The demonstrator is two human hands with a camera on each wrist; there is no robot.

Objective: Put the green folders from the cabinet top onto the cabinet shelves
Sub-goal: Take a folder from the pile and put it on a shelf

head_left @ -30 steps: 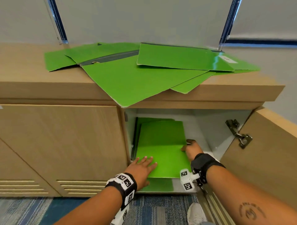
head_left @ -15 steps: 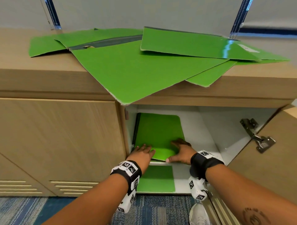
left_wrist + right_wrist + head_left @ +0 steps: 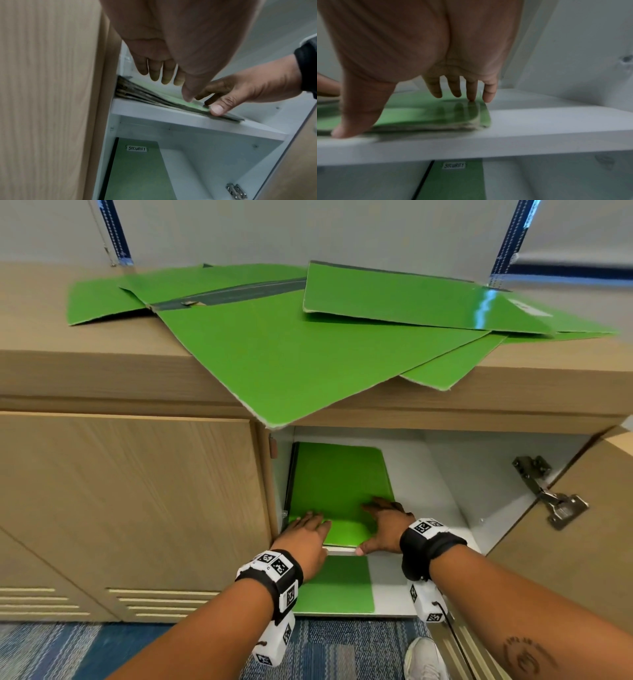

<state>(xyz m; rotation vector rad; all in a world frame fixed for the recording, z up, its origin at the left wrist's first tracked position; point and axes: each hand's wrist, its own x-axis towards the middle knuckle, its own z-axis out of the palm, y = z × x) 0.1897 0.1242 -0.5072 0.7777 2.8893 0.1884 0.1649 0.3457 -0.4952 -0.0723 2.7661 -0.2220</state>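
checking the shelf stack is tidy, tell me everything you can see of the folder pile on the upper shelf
The folder pile is several glossy green card folders with dark spines, lying flat at the left side of the white upper shelf, spines against the left wall. Its near corners are rounded. The left hand rests on its near left corner; the right hand lies on its near right corner, thumb against the front edge.

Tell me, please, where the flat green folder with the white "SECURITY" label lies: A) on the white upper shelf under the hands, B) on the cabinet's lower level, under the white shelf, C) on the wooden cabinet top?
B: the left wrist view shows the labelled green folder below the white shelf.
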